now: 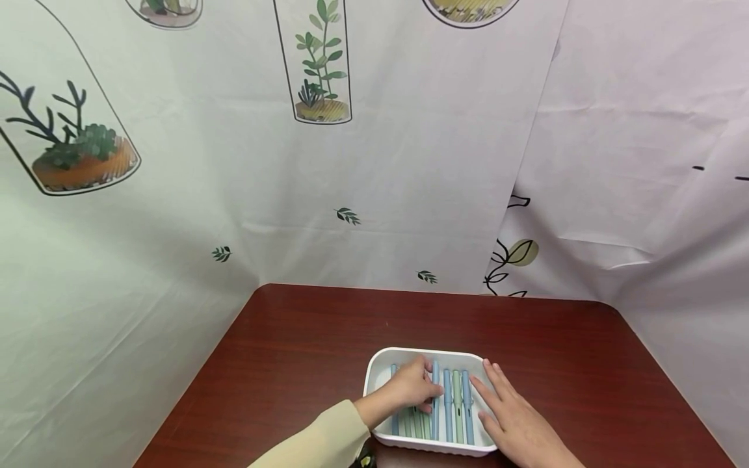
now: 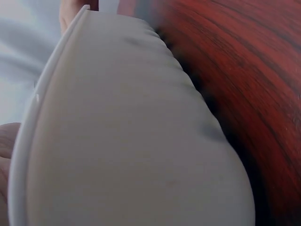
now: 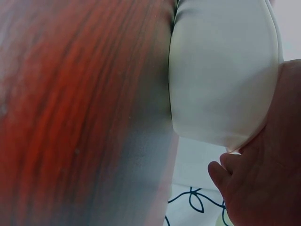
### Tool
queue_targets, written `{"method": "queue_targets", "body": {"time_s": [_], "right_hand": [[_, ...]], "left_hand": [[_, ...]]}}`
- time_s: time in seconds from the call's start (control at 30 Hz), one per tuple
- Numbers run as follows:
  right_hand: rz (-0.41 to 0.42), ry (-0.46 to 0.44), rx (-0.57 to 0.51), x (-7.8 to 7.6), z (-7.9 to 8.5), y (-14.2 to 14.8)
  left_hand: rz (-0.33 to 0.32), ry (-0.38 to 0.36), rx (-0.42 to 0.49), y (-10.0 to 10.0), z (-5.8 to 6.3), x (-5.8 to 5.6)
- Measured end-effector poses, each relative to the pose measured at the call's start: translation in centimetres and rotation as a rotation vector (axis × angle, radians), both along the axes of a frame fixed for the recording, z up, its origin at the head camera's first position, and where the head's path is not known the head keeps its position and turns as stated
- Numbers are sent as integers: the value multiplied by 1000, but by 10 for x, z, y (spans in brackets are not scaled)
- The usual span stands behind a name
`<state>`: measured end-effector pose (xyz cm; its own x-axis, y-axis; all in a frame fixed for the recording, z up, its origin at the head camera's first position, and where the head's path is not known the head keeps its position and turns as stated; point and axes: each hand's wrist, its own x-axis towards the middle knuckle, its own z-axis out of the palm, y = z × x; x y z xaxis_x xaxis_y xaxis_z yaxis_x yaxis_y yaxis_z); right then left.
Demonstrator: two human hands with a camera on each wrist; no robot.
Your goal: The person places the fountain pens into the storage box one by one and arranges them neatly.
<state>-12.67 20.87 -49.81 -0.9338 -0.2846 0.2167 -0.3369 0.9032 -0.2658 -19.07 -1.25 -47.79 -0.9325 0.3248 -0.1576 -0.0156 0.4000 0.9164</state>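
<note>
A white tray (image 1: 434, 445) holds several slim blue and green pens lying side by side. My left hand (image 1: 412, 383) reaches in over the tray's left half, its thumb and fingers pinching a blue pen (image 1: 435, 416). To the right of that pen lie a blue pen (image 1: 448, 406), a green pen (image 1: 458, 409) and another blue pen (image 1: 467, 409). More green pens (image 1: 417, 426) are partly hidden under my left hand. With fingers extended, my right hand (image 1: 517, 419) rests at the tray's right rim. In the right wrist view, the right hand (image 3: 256, 174) lies along the tray's edge (image 3: 225, 70).
The tray stands near the front of a dark red wooden table (image 1: 292, 364). Behind the table hangs a white cloth (image 1: 409, 182) printed with plants. A small dark object (image 1: 365, 460) shows below my left sleeve. The tray's outer wall (image 2: 127, 117) fills the left wrist view.
</note>
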Motion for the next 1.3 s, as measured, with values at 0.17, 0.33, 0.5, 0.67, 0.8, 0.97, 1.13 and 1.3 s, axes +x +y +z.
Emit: {"method": "queue_targets", "body": {"time_s": [0.17,0.33,0.5,0.67,0.8,0.97,1.13,1.3], "right_hand": [[5,-7,-10,0,1,-1],[1,-28,-9,1,2,-1],[-1,-30,-9,1,1,-3],[-1,-14,-6,1,0,-4],[6,0,-11,2,-1,-4],[11,-16,-19,3,-2,-6],[9,-40,-14,4,-2,-7],[5,-13,-12,3,-1,-7]], "left_hand": [[-7,14,-64,2,1,-1],[-24,48,-138,2,3,-2],[-35,74,-203,2,4,-5],[-42,110,-292,4,0,-7],[-39,142,-345,5,-1,-7],[-26,157,-360,3,-2,-5],[-27,149,-321,-1,2,-1],[-31,176,-285,-12,8,-1]]}}
